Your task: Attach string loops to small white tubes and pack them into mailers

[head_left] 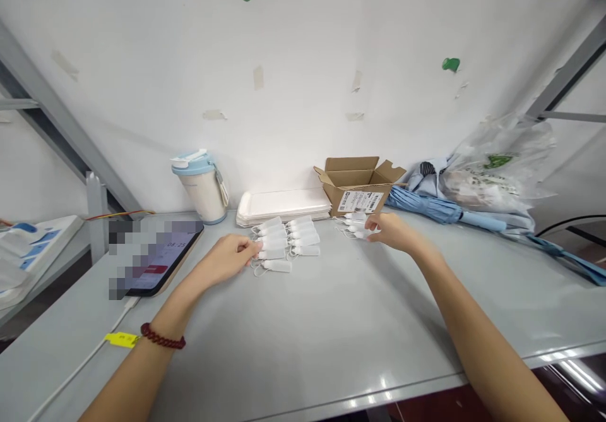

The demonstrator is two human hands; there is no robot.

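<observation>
Several small white tube-shaped pieces with thin white loops lie in two columns, the left column (277, 265) and the right column (303, 240). My left hand (230, 256) is at the left column, thumb and forefinger pinched at the looped end of one piece. A third, shorter group of the same pieces (355, 218) lies in front of the cardboard box. There my right hand (391, 231) pinches the right end of the nearest piece, and its fingertips partly cover it. Both hands are low over the grey table.
Behind the pieces are a stack of flat white trays (288, 204) and an open cardboard box (357, 188). A cup (203, 188) and a charging phone (165, 254) stand and lie at left. At right are a folded blue umbrella (426, 206) and a plastic bag (497, 163).
</observation>
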